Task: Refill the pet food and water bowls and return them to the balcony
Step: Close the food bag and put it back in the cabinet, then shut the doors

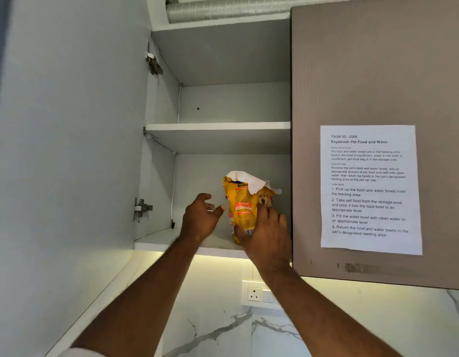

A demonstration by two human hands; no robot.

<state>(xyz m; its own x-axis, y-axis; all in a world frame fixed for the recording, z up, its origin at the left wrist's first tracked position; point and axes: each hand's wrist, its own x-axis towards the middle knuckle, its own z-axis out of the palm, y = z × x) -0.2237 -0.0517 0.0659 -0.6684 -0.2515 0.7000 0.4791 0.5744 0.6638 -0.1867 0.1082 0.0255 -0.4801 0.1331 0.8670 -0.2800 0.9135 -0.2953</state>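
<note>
A yellow pet food bag [242, 199] with a torn white top and a dog's picture stands upright on the bottom shelf [158, 240] of an open wall cabinet. My right hand [267, 235] wraps around the bag's lower front, fingers on it. Just left of the bag my left hand [200, 217] is raised with its fingers spread, a small gap between thumb and bag. No bowls are in view.
The cabinet's left door [68, 150] stands swung open; its right door [377, 86] is closed and carries a printed task sheet [368, 189]. The upper shelf [218, 126] holds nothing. Below are a marble backsplash and a wall socket [254, 294]. A silver duct [223, 9] runs overhead.
</note>
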